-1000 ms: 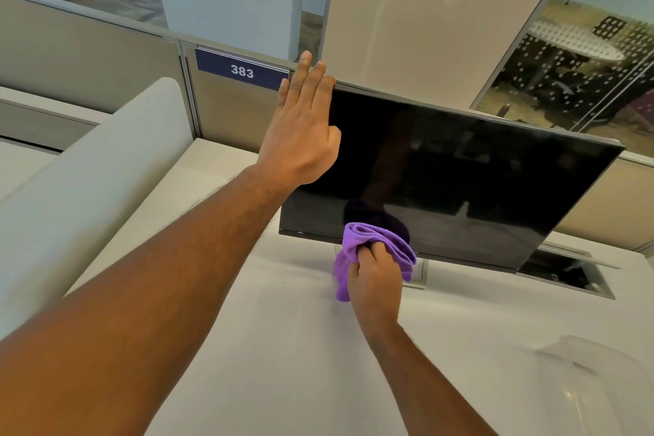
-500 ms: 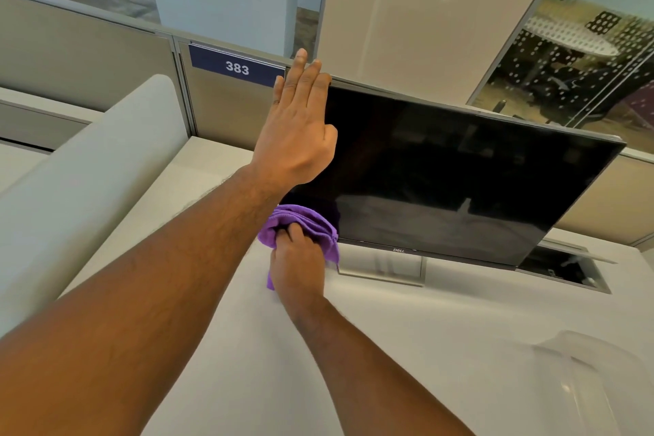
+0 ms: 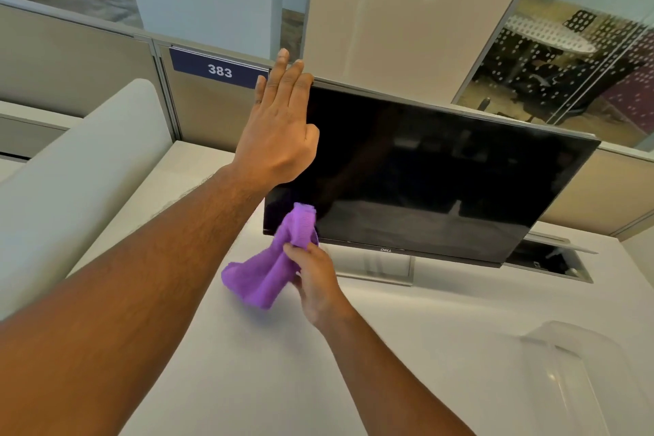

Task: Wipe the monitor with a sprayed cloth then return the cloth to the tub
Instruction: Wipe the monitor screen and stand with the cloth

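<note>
Our left hand (image 3: 279, 138) lay flat, fingers straight, against the monitor's (image 3: 442, 170) upper left corner. Our right hand (image 3: 313, 274) pinched the bunched purple cloth (image 3: 270, 271) at its lower left edge.

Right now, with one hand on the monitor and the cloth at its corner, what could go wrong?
1. The left hand lies flat on the monitor at its top left corner; it may leave fingerprints there.
2. Much of the purple cloth hangs loose below the right hand, so it may drag on the desk and pick up dust.
</note>
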### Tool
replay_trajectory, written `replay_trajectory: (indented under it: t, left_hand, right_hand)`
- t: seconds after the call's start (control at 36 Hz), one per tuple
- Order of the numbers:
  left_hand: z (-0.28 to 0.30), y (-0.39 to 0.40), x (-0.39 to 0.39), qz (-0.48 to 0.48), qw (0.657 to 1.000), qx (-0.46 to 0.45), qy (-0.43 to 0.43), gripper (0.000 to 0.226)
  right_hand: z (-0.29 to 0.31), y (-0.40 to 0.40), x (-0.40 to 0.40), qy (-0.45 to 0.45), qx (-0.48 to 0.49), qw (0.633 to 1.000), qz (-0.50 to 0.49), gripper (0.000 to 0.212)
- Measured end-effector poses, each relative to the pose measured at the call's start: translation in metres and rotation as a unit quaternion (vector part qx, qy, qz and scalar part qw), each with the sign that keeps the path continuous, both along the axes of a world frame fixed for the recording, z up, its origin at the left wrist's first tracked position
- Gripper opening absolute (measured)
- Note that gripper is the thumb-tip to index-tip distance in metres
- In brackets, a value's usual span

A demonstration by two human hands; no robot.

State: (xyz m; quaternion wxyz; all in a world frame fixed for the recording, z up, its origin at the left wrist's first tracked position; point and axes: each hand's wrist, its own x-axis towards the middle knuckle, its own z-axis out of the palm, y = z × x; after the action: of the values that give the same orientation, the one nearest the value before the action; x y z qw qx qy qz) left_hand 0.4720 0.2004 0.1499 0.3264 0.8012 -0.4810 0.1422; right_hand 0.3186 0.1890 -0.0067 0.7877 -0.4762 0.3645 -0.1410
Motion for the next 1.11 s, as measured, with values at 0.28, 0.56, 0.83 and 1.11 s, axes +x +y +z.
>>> replay_trajectory:
  t: [0.28, 0.56, 0.83, 1.11]
  left_hand:
    - [0.002, 0.001, -0.003, -0.002, 1.0, -0.01, 0.007, 0.071]
    - [0.001, 0.001, -0.003, -0.008, 1.0, -0.014, 0.01, 0.067]
    - [0.002, 0.0, -0.005, -0.003, 1.0, -0.012, 0.011, 0.067]
    - [-0.001, 0.0, -0.001, -0.008, 1.0, -0.02, 0.006, 0.066]
  right_hand:
    - [0.004, -0.013, -0.062, -0.085, 0.261, 0.957, -0.091, 0.031]
    - [0.025, -0.061, -0.135, -0.069, 0.16, 0.972, -0.159, 0.023]
    - [0.044, -0.152, -0.163, 0.175, -0.431, 0.76, -0.454, 0.032]
    - [-0.033, -0.163, -0.143, 0.251, -0.695, 0.646, -0.194, 0.022]
